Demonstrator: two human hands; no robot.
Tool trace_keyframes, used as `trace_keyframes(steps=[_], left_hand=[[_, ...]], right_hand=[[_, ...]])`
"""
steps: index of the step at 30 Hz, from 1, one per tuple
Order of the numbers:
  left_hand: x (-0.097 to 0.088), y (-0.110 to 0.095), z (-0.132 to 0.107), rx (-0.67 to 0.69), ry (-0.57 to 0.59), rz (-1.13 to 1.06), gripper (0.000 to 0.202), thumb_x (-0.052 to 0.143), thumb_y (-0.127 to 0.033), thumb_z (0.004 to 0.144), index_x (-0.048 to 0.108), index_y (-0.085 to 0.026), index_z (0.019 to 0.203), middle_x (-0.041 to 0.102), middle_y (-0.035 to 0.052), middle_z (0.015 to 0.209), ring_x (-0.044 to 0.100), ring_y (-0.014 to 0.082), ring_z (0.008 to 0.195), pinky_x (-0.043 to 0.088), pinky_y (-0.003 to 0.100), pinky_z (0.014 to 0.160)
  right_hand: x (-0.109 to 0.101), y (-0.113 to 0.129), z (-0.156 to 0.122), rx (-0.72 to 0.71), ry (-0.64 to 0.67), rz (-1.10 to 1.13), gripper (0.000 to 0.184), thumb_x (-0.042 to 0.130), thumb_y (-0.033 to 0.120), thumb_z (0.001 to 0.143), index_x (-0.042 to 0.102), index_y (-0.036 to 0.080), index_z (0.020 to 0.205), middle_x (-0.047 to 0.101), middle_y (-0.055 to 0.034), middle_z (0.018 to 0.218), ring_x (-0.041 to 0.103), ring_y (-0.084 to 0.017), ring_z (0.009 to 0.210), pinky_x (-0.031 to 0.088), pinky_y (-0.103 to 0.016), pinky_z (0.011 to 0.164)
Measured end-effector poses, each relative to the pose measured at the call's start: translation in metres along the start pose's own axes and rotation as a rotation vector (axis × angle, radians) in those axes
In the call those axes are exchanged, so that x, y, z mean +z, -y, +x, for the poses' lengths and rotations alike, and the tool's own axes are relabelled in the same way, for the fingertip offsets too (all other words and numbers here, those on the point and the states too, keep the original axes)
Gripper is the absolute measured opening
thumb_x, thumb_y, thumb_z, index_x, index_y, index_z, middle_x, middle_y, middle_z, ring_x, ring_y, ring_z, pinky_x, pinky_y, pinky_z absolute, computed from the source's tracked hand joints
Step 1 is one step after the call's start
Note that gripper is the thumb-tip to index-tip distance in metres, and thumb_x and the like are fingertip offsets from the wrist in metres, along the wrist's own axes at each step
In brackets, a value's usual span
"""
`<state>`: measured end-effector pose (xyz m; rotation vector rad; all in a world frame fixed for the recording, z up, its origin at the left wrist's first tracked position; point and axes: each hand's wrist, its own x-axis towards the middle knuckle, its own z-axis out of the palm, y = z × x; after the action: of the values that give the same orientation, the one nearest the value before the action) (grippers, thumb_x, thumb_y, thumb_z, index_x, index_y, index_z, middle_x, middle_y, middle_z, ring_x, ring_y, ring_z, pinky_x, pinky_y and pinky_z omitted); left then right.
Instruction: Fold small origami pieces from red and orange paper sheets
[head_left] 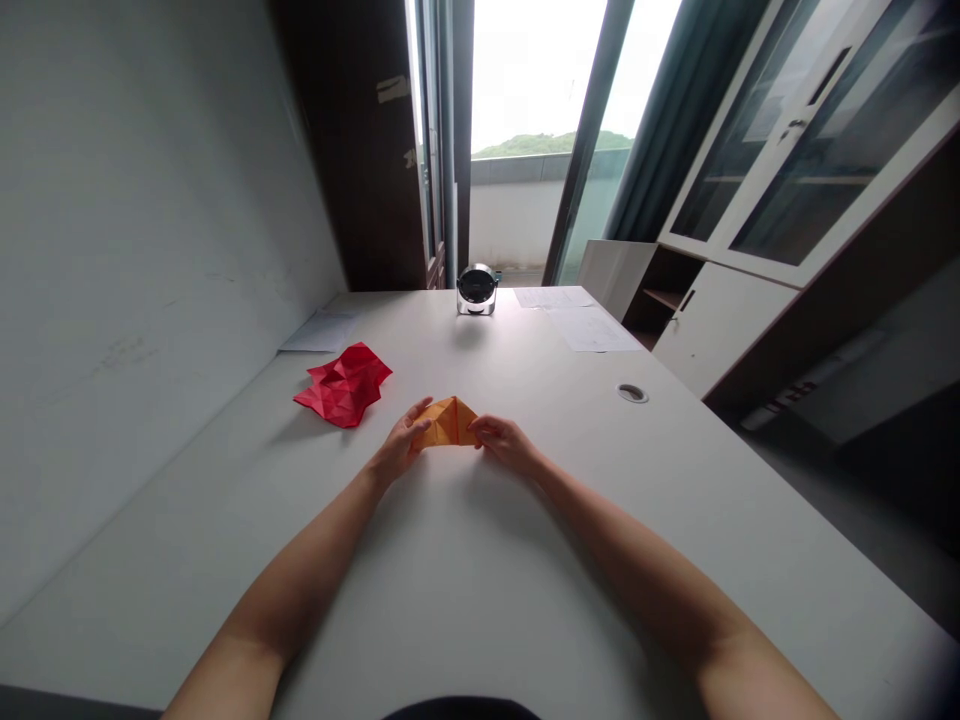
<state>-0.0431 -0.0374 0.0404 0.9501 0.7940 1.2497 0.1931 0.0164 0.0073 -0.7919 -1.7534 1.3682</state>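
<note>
An orange piece of folded paper [448, 422] is held between my two hands, just above the white table. Its upper edge rises to a point and creases run down its middle. My left hand [403, 440] grips the left end, thumb in front and fingers behind. At the right end, my right hand [506, 440] pinches the paper between thumb and fingers. The paper's two ends are partly covered by my fingers. To the left of my left hand lies a creased red sheet of paper [346, 385], partly opened out.
A round black device on a metal stand [477, 288] is at the table's [465, 580] far edge. White printed sheets [592, 328] lie at the far right, another sheet [321, 331] at the far left. A cable hole [632, 393] is on the right. A wall [150, 300] borders the left side.
</note>
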Motion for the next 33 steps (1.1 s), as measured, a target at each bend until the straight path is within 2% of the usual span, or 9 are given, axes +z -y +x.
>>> trace_keyframes(steps=[8, 12, 16, 18, 21, 25, 29, 33], left_hand=[[-0.008, 0.008, 0.005, -0.083, -0.02, 0.038, 0.072, 0.079, -0.04, 0.073, 0.049, -0.021, 0.135, 0.063, 0.0127, 0.125, 0.067, 0.0205, 0.099, 0.054, 0.032, 0.086], [-0.013, 0.011, 0.011, -0.075, -0.122, 0.039, 0.081, 0.083, -0.034, 0.069, 0.044, -0.02, 0.139, 0.062, 0.0137, 0.124, 0.065, 0.0225, 0.105, 0.053, 0.036, 0.091], [-0.014, 0.017, 0.014, -0.02, -0.206, 0.157, 0.089, 0.087, -0.029, 0.063, 0.045, -0.02, 0.141, 0.062, 0.0138, 0.124, 0.062, 0.0259, 0.111, 0.049, 0.04, 0.098], [-0.011, 0.019, 0.013, -0.021, -0.17, 0.219, 0.088, 0.087, -0.03, 0.063, 0.046, -0.019, 0.141, 0.062, 0.0143, 0.125, 0.061, 0.0272, 0.112, 0.048, 0.041, 0.098], [-0.003, 0.016, 0.008, 0.009, -0.03, 0.296, 0.074, 0.082, -0.034, 0.07, 0.053, -0.019, 0.136, 0.062, 0.0132, 0.127, 0.06, 0.0284, 0.114, 0.047, 0.039, 0.097], [0.004, 0.008, 0.003, 0.01, 0.104, 0.362, 0.06, 0.072, -0.041, 0.079, 0.058, -0.021, 0.134, 0.065, 0.0108, 0.123, 0.061, 0.0282, 0.109, 0.05, 0.032, 0.084], [0.004, 0.005, -0.001, -0.004, 0.086, 0.409, 0.055, 0.068, -0.048, 0.081, 0.064, -0.02, 0.128, 0.067, 0.0113, 0.119, 0.063, 0.0272, 0.101, 0.051, 0.029, 0.073], [-0.002, 0.009, 0.001, -0.068, 0.1, 0.423, 0.056, 0.066, -0.054, 0.08, 0.068, -0.017, 0.122, 0.069, 0.0114, 0.109, 0.065, 0.0246, 0.094, 0.05, 0.03, 0.075]], right_hand=[[0.004, 0.007, 0.0, -0.023, -0.048, -0.006, 0.026, 0.062, 0.04, 0.077, 0.066, 0.018, 0.09, 0.065, -0.0045, 0.081, 0.058, -0.018, 0.073, 0.045, -0.032, 0.07], [0.003, 0.005, -0.002, -0.01, -0.084, -0.053, 0.025, 0.059, 0.04, 0.078, 0.066, 0.019, 0.088, 0.066, -0.0045, 0.084, 0.058, -0.02, 0.077, 0.044, -0.032, 0.071], [0.002, 0.001, -0.002, -0.032, -0.087, -0.098, 0.023, 0.057, 0.037, 0.078, 0.067, 0.019, 0.087, 0.066, -0.0037, 0.084, 0.058, -0.02, 0.079, 0.044, -0.032, 0.074], [0.002, 0.0, -0.001, -0.056, -0.083, -0.107, 0.022, 0.057, 0.036, 0.079, 0.067, 0.019, 0.087, 0.067, -0.0034, 0.084, 0.058, -0.02, 0.08, 0.044, -0.032, 0.075], [0.002, -0.002, -0.001, -0.074, -0.088, -0.106, 0.022, 0.057, 0.037, 0.08, 0.067, 0.019, 0.086, 0.067, -0.0033, 0.084, 0.059, -0.02, 0.08, 0.045, -0.033, 0.077], [0.001, -0.003, -0.001, -0.081, -0.088, -0.116, 0.021, 0.056, 0.036, 0.081, 0.066, 0.018, 0.085, 0.068, -0.0039, 0.085, 0.059, -0.021, 0.08, 0.045, -0.034, 0.077], [0.001, -0.001, -0.001, -0.095, -0.09, -0.137, 0.02, 0.056, 0.034, 0.082, 0.067, 0.018, 0.086, 0.067, -0.0036, 0.084, 0.058, -0.019, 0.079, 0.044, -0.032, 0.076], [0.002, 0.002, -0.002, -0.085, -0.097, -0.147, 0.021, 0.055, 0.034, 0.082, 0.067, 0.017, 0.086, 0.067, -0.0036, 0.083, 0.057, -0.019, 0.078, 0.043, -0.031, 0.075]])
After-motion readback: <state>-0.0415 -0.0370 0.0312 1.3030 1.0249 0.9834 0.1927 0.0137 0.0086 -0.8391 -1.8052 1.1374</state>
